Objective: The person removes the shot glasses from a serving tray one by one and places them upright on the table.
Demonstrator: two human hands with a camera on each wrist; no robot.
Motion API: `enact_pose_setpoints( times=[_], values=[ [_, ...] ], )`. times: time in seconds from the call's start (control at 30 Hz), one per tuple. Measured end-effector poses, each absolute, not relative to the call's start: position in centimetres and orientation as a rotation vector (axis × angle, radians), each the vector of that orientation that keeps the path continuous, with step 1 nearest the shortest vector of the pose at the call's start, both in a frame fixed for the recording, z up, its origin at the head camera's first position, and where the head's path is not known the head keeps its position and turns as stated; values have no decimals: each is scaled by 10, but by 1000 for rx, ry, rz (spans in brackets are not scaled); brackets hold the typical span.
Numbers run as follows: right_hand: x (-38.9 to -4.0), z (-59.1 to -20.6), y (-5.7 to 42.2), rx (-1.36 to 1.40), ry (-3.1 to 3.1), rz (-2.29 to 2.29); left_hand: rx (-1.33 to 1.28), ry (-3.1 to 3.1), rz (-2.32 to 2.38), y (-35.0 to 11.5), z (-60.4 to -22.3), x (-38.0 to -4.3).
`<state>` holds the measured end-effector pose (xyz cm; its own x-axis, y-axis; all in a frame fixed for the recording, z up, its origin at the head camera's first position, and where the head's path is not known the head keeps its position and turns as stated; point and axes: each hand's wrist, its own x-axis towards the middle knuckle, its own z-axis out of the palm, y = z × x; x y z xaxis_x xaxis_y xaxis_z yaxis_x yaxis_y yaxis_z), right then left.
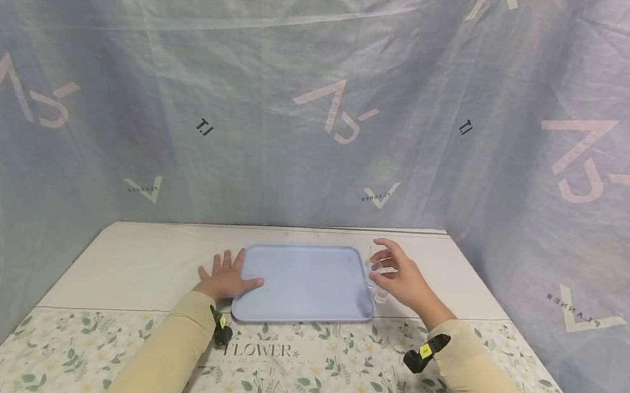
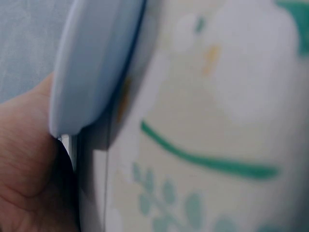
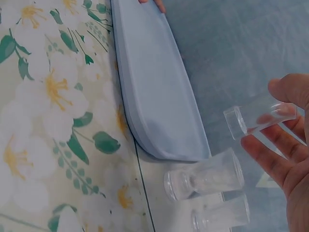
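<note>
A light blue rectangular tray (image 1: 305, 285) with a raised rim lies on the table. My left hand (image 1: 225, 280) rests at its left edge, fingers spread, with the thumb reaching over the rim onto the tray. Just beyond the tray's right edge, my right hand (image 1: 405, 283) holds a small clear cup (image 3: 256, 118) between thumb and fingers; it is tilted in the right wrist view. Below that hand stand two more clear cups, a nearer one (image 3: 212, 175) by the tray's corner and another (image 3: 224, 212) beside it. In the left wrist view, the tray's rim hides part of the left hand.
A white cloth with a floral band (image 1: 297, 367) covers the table. Grey-blue curtains (image 1: 278, 103) with printed letters enclose the back and both sides. A dark wrist camera (image 1: 417, 361) sits on the right sleeve, another (image 1: 222, 334) on the left.
</note>
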<state>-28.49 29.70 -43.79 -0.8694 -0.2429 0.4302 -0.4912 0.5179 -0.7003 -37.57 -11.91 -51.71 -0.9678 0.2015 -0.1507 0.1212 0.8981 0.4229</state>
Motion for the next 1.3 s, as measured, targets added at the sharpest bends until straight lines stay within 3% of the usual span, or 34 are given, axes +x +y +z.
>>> enact_pose_setpoints(
  times=[0.77,1.0,1.3],
  values=[
    [-282,-430,325,528,-2509,1243,228,2876,620,-114,-501,-364],
    [-252,-399,317,498,-2542,1218,234,2891,628,-114,-500,-362],
    [-269,-430,347,434,-2547,1213,230,2895,603,-114,-498,-361]
  ],
)
